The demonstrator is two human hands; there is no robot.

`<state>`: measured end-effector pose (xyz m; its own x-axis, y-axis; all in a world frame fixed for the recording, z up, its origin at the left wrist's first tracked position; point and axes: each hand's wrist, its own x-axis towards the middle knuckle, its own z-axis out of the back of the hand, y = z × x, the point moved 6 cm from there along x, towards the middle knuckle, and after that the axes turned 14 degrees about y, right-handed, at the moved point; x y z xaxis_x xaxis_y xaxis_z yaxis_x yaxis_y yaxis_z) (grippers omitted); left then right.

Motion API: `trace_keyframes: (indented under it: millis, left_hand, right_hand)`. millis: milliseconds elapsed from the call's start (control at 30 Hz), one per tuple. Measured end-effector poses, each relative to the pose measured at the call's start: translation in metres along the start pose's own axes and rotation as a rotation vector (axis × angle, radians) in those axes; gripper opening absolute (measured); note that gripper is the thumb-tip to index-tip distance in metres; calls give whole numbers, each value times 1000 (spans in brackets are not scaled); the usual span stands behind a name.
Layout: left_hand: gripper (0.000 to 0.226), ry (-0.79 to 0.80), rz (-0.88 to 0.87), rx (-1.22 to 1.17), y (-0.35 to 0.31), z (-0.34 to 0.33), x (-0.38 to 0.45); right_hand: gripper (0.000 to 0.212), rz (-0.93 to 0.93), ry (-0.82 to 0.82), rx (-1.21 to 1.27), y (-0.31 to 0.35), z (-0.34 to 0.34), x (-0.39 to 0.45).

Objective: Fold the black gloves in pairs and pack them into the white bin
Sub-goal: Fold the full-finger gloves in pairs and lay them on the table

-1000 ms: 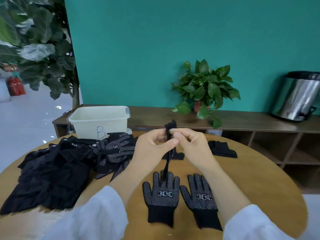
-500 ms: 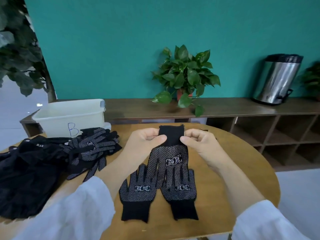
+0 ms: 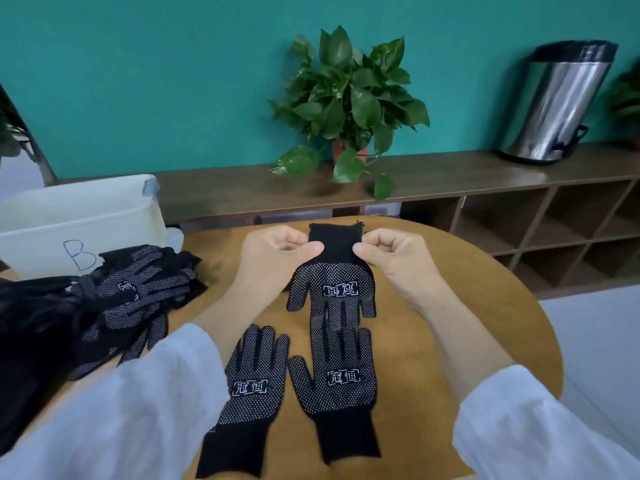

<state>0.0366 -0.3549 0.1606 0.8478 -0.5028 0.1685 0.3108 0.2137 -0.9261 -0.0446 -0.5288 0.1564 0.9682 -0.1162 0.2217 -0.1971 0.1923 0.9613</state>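
Note:
My left hand [image 3: 273,258] and my right hand [image 3: 394,258] pinch the two sides of the cuff of a black dotted glove [image 3: 334,292], which hangs spread out with its fingers pointing toward me. Its fingertips overlap the fingers of a second glove [image 3: 337,386] lying flat on the round wooden table [image 3: 485,323]. A third glove [image 3: 249,389] lies flat just left of that one. A heap of more black gloves [image 3: 138,292] sits at the left. The white bin [image 3: 69,220], marked B, stands behind the heap.
A dark cloth pile [image 3: 31,334] covers the table's left side. Behind the table runs a low wooden shelf [image 3: 450,174] with a potted plant [image 3: 349,102] and a steel pedal bin [image 3: 561,102]. Bare tabletop lies to the right of my hands.
A second ago the held glove was bunched and twisted between my hands. Now it is spread flat by its cuff and hangs over the right-hand glove on the table. The camera has swung right.

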Motion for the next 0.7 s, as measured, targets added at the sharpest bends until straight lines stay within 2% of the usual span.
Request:
trace_keyframes:
  millis: [300,533,700]
  left_hand:
    - [14,17,4,23,28,-6,35]
    - [12,66,49,57,57,-17,15]
    - [11,82,3,115,53,-18,-13]
  right_hand:
    - [18,-26,-7,-49,-28,8,28]
    - [15,-87,25,-69,-58,3,9]
    - [22,-88,86,-101,-58,-5,-12]
